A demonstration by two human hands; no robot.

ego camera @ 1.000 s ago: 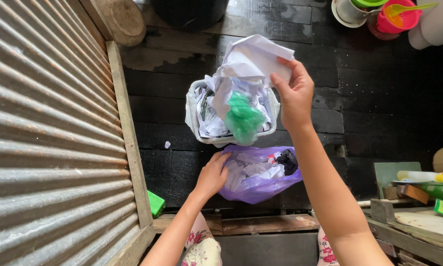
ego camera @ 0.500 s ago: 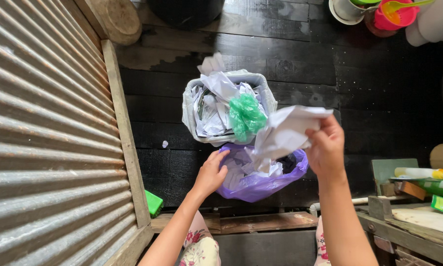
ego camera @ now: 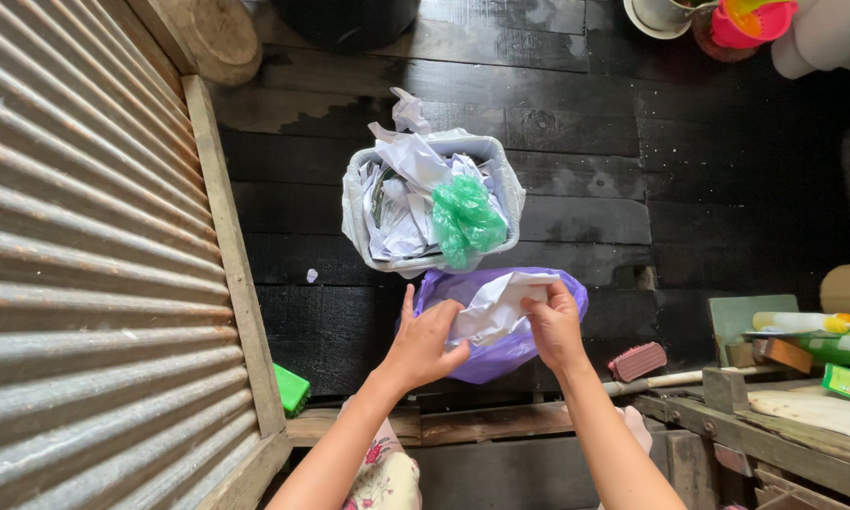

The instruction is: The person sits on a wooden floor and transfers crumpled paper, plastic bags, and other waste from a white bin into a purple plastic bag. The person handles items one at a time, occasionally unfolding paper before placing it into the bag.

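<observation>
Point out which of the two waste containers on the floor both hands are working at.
The purple bag, nearest the person: left hand and right hand press crumpled white paper into it. The white bin beyond goes untouched.

I see a purple plastic bag [ego camera: 501, 351] at centre frame, with crumpled white paper [ego camera: 494, 307] on it. Just above, a pale grey bin [ego camera: 489, 148] holds white paper and a bright green bag [ego camera: 465, 220]. The floor planks [ego camera: 727, 189] are black. At left, corrugated metal [ego camera: 76, 283] is grey with rust streaks. A green block [ego camera: 291, 388] sits lower left; pink cups [ego camera: 746, 24] upper right.
</observation>
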